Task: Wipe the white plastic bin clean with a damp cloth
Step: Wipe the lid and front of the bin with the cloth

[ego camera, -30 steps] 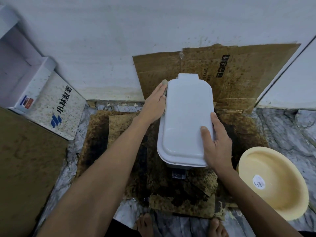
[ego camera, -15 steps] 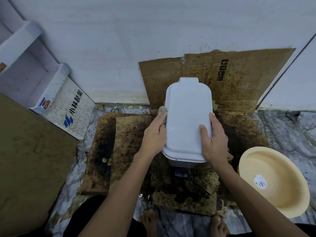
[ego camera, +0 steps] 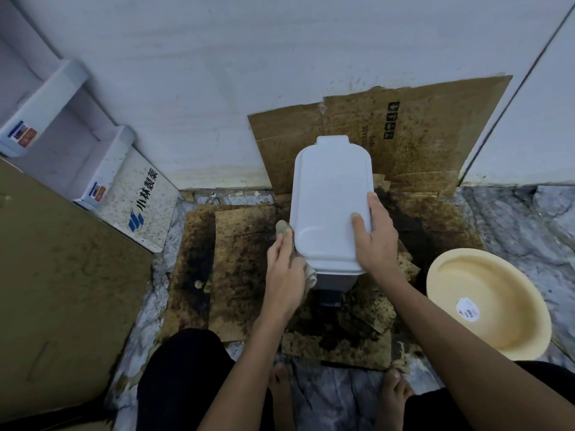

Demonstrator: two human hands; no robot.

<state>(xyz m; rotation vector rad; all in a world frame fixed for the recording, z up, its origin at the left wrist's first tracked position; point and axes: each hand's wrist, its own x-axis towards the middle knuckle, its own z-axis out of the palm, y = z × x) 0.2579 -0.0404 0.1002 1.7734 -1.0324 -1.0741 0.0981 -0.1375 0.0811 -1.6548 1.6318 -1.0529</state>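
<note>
I count one white bin (ego camera: 331, 206), one cloth (ego camera: 284, 230), one bowl (ego camera: 488, 306) (cream); my left hand (ego camera: 284, 275) presses the cloth against the bin's left side; my right hand (ego camera: 378, 241) lies flat, steadying the lid.

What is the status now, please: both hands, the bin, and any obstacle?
Left hand presses cloth on bin's left side. Right hand flat on lid, steadying white bin. Nothing blocking; yellow basin apart, at right.
</note>
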